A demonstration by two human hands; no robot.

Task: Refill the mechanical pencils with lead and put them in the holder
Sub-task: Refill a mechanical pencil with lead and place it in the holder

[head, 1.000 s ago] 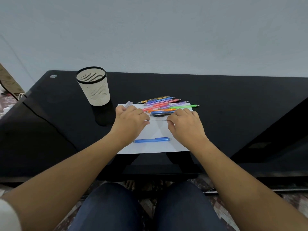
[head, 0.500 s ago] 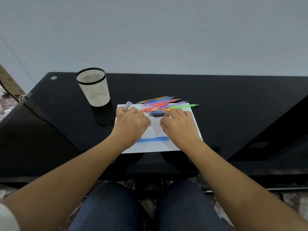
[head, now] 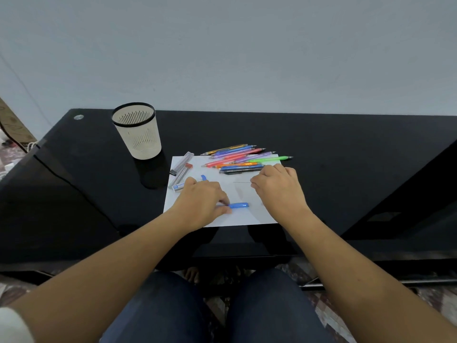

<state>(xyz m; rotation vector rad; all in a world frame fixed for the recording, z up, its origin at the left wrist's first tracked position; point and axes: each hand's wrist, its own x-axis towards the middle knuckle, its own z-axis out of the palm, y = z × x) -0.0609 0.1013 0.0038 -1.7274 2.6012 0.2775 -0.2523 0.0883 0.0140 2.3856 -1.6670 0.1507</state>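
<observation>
On a white sheet of paper (head: 247, 216) my left hand (head: 202, 201) pinches the near end of a blue mechanical pencil (head: 238, 205) that lies flat. My right hand (head: 277, 186) pinches a thin lead (head: 241, 182) that points left, just above the paper. A small blue cap (head: 203, 178) lies on the paper beyond my left hand. Two clear lead cases (head: 181, 169) lie at the paper's left edge. A pile of several coloured mechanical pencils (head: 239, 158) rests at the paper's far edge. The beige holder cup (head: 137, 131) with a black rim stands upright at the back left.
Everything sits on a black glossy table (head: 346, 169) against a pale wall. The table's near edge runs just past the paper. My knees in dark trousers are below the table edge. A cardboard piece and cables lie on the floor at the far left.
My left hand has come down from the lead case to the blue pencil and taken hold of it. My right hand has drawn the lead out to the right.
</observation>
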